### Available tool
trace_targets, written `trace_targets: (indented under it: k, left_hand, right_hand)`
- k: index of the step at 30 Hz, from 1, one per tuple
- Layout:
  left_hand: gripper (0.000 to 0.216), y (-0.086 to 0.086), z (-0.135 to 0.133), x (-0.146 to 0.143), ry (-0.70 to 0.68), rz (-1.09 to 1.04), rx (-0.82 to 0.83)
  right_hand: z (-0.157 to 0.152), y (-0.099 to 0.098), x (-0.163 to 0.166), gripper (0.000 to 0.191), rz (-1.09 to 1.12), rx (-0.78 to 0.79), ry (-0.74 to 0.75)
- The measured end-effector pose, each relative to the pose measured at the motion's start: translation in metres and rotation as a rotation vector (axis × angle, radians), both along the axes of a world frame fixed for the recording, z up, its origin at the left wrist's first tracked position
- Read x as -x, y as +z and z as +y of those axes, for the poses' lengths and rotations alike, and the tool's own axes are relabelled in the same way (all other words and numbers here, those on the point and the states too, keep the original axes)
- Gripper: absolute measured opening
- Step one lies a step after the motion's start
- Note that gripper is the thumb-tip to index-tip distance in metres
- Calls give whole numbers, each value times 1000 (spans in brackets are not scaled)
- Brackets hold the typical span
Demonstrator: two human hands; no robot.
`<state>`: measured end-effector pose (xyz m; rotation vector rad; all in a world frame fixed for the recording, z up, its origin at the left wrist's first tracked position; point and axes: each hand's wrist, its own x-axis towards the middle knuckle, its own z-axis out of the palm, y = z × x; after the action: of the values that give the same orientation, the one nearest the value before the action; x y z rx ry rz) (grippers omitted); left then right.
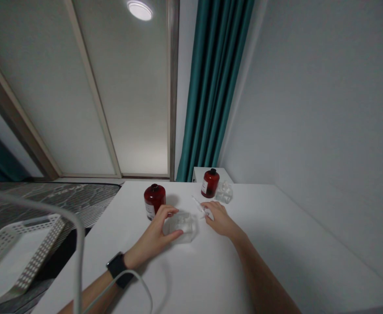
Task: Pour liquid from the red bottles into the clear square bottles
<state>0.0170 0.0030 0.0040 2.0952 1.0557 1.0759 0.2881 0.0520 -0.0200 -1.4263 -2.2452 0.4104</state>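
My left hand, with a dark watch on its wrist, curves around the left side of a clear, faceted container on the table. Its thumb lies along the front and its fingers along the back. Just right of the container, my right hand pinches a small whitish item with a thin pale end; its kind is unclear. Behind my left hand stands a dark red bottle with a white label, its lower part partly covered by the hand. A second red bottle with a black cap stands farther back.
Beside the far bottle sits a clear, lumpy glass-like object. The white table meets a wall on the right. A white perforated basket is at lower left. A pale cable crosses the near left. A green curtain hangs behind.
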Motion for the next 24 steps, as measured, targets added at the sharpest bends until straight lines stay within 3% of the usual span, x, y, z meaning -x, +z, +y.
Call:
trace_targets:
  k: [8, 15, 18, 21, 24]
  left_hand:
    - [38, -1, 1, 0, 7, 17, -50]
    - [28, 7, -5, 6, 54, 15, -309]
    - [20, 16, -6, 12, 157, -76, -491]
    - [23, 18, 1, 21, 360, -173, -630]
    - [41, 12, 14, 30, 537, -211, -574]
  right_hand:
    - [-4, 2, 7, 47, 85, -87, -39]
    - [-22, 19, 32, 49, 305, -139, 11]
    - [-33, 17, 49, 65, 419, -24, 109]
    - [-42, 15, 62, 82, 394, 96, 174]
    - [-45, 14, 68, 83, 370, 159, 203]
